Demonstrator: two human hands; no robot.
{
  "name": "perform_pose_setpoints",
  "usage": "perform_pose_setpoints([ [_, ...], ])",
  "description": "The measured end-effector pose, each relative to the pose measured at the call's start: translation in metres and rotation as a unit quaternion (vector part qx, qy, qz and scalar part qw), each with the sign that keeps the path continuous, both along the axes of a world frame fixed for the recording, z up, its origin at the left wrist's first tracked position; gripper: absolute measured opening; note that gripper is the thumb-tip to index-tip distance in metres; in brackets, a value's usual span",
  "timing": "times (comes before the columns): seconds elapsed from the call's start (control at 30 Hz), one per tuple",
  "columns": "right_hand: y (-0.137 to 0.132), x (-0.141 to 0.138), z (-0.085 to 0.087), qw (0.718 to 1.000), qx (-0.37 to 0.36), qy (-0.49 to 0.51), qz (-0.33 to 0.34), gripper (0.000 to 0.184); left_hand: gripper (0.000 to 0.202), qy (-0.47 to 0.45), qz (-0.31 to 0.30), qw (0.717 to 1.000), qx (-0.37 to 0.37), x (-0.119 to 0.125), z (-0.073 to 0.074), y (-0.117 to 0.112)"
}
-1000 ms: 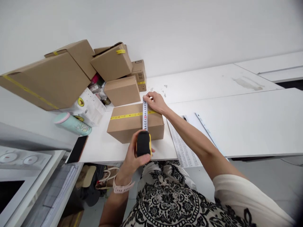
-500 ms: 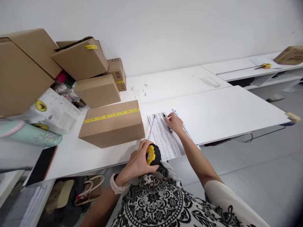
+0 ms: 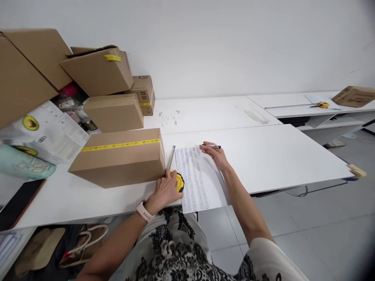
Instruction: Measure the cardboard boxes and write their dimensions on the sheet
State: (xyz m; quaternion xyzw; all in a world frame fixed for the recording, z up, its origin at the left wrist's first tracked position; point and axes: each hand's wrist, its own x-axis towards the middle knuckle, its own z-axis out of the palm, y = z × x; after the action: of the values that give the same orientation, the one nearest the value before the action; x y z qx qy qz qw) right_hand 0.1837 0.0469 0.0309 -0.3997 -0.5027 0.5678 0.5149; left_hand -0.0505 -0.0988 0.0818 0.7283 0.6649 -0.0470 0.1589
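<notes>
I see my left hand (image 3: 164, 190) wrapped around a yellow and black tape measure (image 3: 180, 182), just beside the right end of a brown cardboard box (image 3: 120, 156) with yellow tape on it. The thin metal blade (image 3: 171, 157) lies between this box and a white paper sheet with printed columns (image 3: 191, 179). My right hand (image 3: 217, 155) holds a slim pen with black end (image 3: 216, 146) near the sheet's upper part, over the white tabletop (image 3: 269, 156)
</notes>
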Motion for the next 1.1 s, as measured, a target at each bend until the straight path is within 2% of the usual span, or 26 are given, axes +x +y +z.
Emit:
perform_pose_setpoints([
  [0.17, 0.004, -0.003, -0.008, 0.995, 0.047, -0.074, -0.052, 0.038, 0.082, 0.062, 0.020, 0.998, 0.023, 0.006, -0.001, 0.008],
  [0.27, 0.008, -0.005, -0.020, 0.992, 0.028, -0.099, -0.071, 0.048, 0.093, 0.068, 0.023, 0.996, 0.049, 0.010, 0.006, 0.002],
  [0.33, 0.010, -0.004, -0.028, 0.996, 0.010, -0.066, -0.060, 0.057, 0.089, 0.036, 0.008, 0.996, 0.087, 0.013, 0.012, 0.000],
  [0.37, 0.011, -0.004, -0.031, 0.998, 0.006, -0.047, -0.051, 0.060, 0.083, 0.008, -0.017, 0.995, 0.102, 0.014, 0.015, 0.001],
  [0.43, 0.013, -0.002, -0.036, 0.999, 0.010, -0.033, -0.041, 0.060, 0.069, -0.052, -0.104, 0.988, 0.100, 0.016, 0.019, 0.012],
  [0.5, 0.013, -0.001, -0.037, 0.997, 0.021, -0.061, -0.045, 0.052, 0.063, -0.086, -0.205, 0.974, 0.047, 0.019, 0.021, 0.033],
  [0.53, 0.013, -0.001, -0.037, 0.995, 0.031, -0.083, -0.049, 0.047, 0.063, -0.087, -0.244, 0.966, 0.016, 0.021, 0.020, 0.046],
  [0.6, 0.013, -0.003, -0.035, 0.989, 0.051, -0.124, -0.065, 0.037, 0.067, -0.068, -0.283, 0.956, -0.027, 0.026, 0.015, 0.072],
  [0.73, 0.016, -0.006, -0.034, 0.984, 0.061, -0.147, -0.084, 0.034, 0.080, -0.037, -0.299, 0.952, -0.049, 0.035, -0.002, 0.104],
  [0.93, 0.023, -0.007, -0.037, 0.996, 0.028, -0.075, -0.043, 0.041, 0.091, -0.021, -0.306, 0.949, -0.067, 0.036, -0.018, 0.112],
  [1.1, 0.024, -0.009, -0.030, 0.982, 0.020, -0.176, -0.065, 0.038, 0.090, -0.009, -0.320, 0.947, -0.024, 0.038, -0.021, 0.112],
])
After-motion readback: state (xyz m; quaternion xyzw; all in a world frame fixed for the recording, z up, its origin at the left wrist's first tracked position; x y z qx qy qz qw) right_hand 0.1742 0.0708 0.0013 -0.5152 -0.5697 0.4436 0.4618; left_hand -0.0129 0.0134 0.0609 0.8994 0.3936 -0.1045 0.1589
